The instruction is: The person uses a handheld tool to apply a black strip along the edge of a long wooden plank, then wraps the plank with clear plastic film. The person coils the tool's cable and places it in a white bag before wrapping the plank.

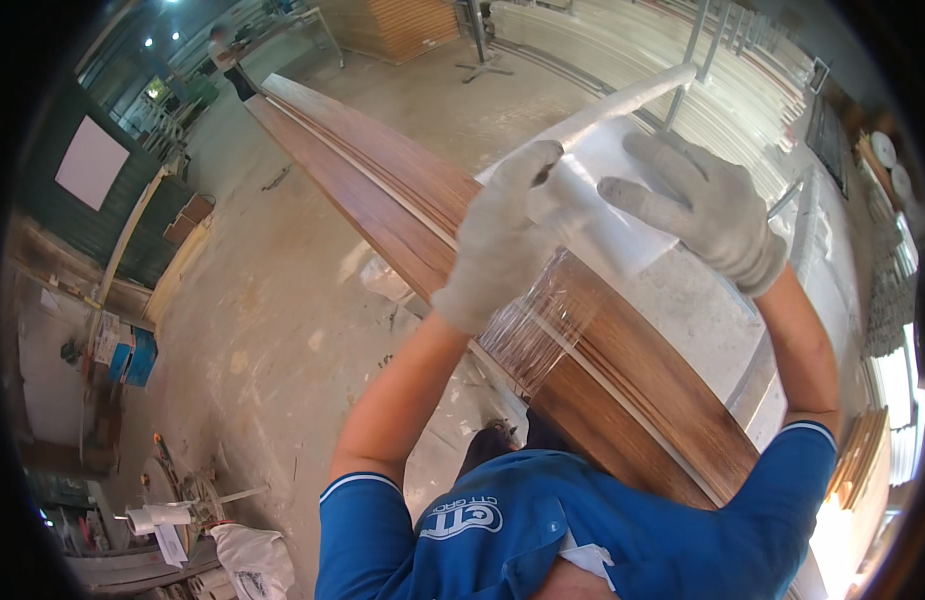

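Observation:
Long brown wood-grain boards [623,350] run diagonally from my body to the far left, stacked together with a pale strip along them. Clear stretch film [538,330] is wrapped round the middle of the stack. My left hand [498,240], in a grey glove, is over the boards just beyond the film; it is smeared by motion and its fingers are unclear. My right hand [708,210], also gloved, is raised to the right with thumb and fingers apart. A white, partly see-through sheet [623,235] lies between and below the hands; whether either touches it is unclear.
A metal frame [623,105] stands beyond my hands, with stacked pale long profiles [623,45] behind it. At the far left another person [223,55] stands near the boards' end. A wheeled tool [188,495] and a white sack [253,560] are at lower left.

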Tool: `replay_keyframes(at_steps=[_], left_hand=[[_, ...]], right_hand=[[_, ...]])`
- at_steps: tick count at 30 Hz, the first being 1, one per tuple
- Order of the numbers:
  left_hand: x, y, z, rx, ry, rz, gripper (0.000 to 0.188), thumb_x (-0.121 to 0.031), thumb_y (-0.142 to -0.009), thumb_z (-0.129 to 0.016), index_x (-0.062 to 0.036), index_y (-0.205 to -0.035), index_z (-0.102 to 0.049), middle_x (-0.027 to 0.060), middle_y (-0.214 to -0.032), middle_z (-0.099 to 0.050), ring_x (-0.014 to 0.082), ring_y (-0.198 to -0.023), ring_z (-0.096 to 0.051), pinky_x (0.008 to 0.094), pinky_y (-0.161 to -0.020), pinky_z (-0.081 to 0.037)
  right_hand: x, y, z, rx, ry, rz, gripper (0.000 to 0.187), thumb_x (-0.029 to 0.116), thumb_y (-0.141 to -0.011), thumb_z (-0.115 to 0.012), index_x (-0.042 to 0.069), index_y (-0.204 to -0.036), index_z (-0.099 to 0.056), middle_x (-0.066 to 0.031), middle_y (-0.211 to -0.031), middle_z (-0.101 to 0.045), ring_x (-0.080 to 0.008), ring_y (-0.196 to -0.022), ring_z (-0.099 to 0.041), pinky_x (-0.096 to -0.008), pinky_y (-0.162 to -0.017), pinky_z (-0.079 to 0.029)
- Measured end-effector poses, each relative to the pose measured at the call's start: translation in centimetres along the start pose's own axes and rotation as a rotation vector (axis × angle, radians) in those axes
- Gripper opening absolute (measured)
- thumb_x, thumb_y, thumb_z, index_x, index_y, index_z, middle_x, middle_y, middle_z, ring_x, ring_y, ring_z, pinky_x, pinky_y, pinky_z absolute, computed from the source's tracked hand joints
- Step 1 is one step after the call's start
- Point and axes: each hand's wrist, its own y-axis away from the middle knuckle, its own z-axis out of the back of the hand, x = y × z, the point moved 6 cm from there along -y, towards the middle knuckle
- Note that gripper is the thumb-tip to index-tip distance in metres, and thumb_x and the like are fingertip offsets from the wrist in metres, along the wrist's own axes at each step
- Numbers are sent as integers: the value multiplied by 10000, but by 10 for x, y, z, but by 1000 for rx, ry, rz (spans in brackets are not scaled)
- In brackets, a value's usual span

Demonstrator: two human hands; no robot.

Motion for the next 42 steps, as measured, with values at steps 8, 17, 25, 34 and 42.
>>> replay_keyframes(at_steps=[8, 17, 25, 34, 42], left_hand=[[22, 51, -79, 664, -535, -195, 274, -343, -965, -595, -98, -887, -689, 109, -913, -676, 290, -877, -640, 433, -885, -454], [20, 53, -83, 647, -573, -257, 292, -343, -1004, -517, -135, -927, -707, 91, -900, -687, 289, -914, -648, 434, -930, -443], [24, 51, -77, 565, -561, -288, 265, -327, -984, -563, -100, -972, -701, 113, -984, -703, 316, -976, -647, 457, -910, -464], [-160, 74, -169, 620, 549, -138, 773, -276, -800, -839, 38, -1425, -509, 163, -1364, -598, 310, -1322, -527, 423, -1138, -392], [-389, 320, -311, 1100, 894, 34, 626, -497, -755, -741, 45, -1036, -604, 82, -960, -599, 194, -923, -586, 330, -831, -450]], right_hand=[[29, 88, -135, 627, -50, 96, 394, 213, -911, -612, 331, -1287, -610, -62, -1092, -623, -275, -868, -697, -365, -698, -604], [0, 139, -217, 1112, 99, -305, 405, 154, -939, -605, 290, -1320, -605, -88, -1041, -724, -289, -879, -745, -426, -723, -598], [-56, 266, 41, 512, 155, -1086, 544, 109, -932, -589, 324, -1431, -554, -140, -1079, -707, -334, -981, -709, -452, -839, -575], [106, 267, 252, 103, -45, -917, 747, -2, -763, -595, 328, -1432, -576, -111, -1088, -719, -314, -823, -698, -405, -724, -582], [331, 398, 383, -25, -71, -1090, 325, 121, -847, -663, 178, -1165, -637, -27, -928, -664, -249, -836, -692, -399, -657, -563]])
